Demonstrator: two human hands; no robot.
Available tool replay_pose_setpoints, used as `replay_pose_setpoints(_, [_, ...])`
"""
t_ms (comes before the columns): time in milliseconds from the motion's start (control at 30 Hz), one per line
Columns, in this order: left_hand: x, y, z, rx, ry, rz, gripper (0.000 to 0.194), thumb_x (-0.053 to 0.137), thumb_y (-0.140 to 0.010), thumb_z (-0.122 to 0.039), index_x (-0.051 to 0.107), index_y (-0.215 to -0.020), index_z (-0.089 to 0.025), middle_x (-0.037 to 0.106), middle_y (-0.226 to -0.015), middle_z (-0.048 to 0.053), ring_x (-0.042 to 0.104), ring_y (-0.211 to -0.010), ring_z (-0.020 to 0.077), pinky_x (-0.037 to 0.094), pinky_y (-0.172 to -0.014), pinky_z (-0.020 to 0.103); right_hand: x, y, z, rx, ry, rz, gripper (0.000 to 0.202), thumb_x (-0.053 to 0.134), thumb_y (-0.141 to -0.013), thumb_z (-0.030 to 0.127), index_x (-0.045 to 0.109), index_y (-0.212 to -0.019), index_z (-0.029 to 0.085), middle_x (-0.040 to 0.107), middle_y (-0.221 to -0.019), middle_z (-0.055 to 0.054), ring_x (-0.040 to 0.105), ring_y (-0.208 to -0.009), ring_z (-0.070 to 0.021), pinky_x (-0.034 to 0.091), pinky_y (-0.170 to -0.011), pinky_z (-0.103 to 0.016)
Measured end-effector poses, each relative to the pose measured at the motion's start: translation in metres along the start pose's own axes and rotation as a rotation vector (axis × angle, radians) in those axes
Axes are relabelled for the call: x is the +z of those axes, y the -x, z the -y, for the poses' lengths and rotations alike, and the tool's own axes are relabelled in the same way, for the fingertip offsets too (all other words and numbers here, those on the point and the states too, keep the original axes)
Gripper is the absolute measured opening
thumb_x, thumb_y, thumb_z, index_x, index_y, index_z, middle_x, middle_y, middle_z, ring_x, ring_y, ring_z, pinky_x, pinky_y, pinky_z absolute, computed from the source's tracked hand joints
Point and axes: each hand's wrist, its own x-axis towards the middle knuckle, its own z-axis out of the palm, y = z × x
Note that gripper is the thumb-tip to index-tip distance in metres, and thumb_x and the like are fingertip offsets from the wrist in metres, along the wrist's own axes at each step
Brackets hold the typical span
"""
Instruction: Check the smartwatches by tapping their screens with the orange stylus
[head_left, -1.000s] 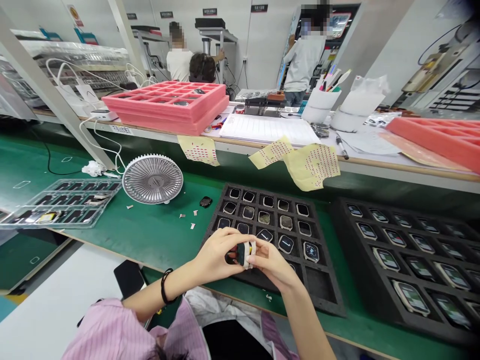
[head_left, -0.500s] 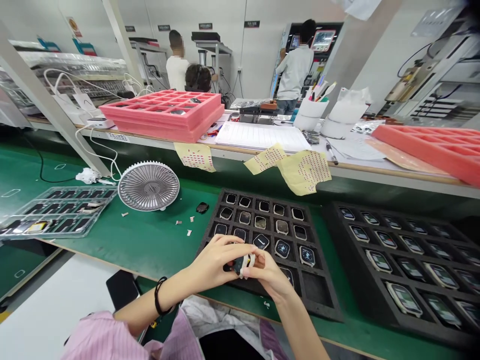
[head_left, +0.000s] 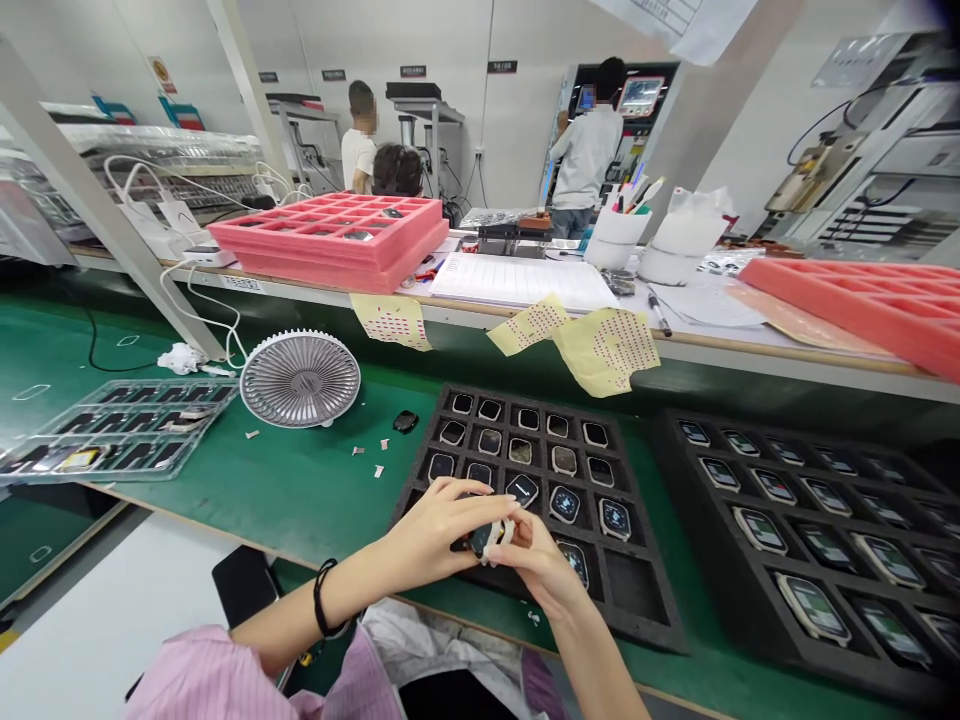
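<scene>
The left hand (head_left: pixel 439 532) is curled with its fingers bent and close together, the fingertips reaching over the top of a small watch (head_left: pixel 486 541) and the palm side facing it; the thumb is mostly hidden, so its exact contact cannot be told. The right hand (head_left: pixel 546 568) has its thumb and fingers clamped on the watch's other side, the thumb low on the pale frame and the fingers bent above it. The watch shows a dark, glossy face toward the left hand and a light, metallic-looking frame toward the right hand. It is tilted up on edge, and much of its outline is covered by the fingers. It lies between the two hands, held above the near part of a black foam tray (head_left: pixel 651 545) whose compartments hold other watches (head_left: pixel 564 504), some with lit screens. One compartment at the tray's near right corner is bare. To the right is a second dark tray (head_left: pixel 731 590) with more watches. Left of the nearer tray, a small black part (head_left: pixel 405 421) and a few pale scraps (head_left: pixel 379 471) lie on the green mat (head_left: pixel 315 500), near a round fan (head_left: pixel 301 379). A clear plastic tray (head_left: pixel 124 428) with dark pieces lies farther left.
</scene>
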Motion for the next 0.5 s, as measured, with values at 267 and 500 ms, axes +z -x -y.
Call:
replay_pose_setpoints(267, [-0.018, 0.007, 0.010, -0.192, 0.052, 0.001, 0.067, 0.060, -0.081, -0.054, 0.041, -0.138, -0.024, 0.048, -0.139, 0.011, 0.044, -0.127, 0.0264, 0.037, -0.104, 0.040, -0.011, 0.000, -0.004, 0.052, -0.032, 0.058, 0.049, 0.087, -0.052, 0.023, 0.071, -0.098, 0.019, 0.073, -0.090, -0.007, 0.069, -0.087, -0.0261, 0.051, -0.085, -0.039])
replay_pose_setpoints(500, [-0.020, 0.022, 0.040, -0.516, -0.071, -0.166, 0.036, 0.043, -0.093, -0.044, 0.055, -0.118, -0.021, 0.057, -0.126, 0.010, 0.052, -0.118, 0.0250, 0.042, -0.101, 0.040, -0.013, 0.001, -0.009, 0.038, -0.071, 0.048, 0.051, 0.088, -0.052, 0.023, 0.070, -0.099, 0.016, 0.073, -0.097, -0.012, 0.068, -0.093, -0.0290, 0.048, -0.090, -0.044])
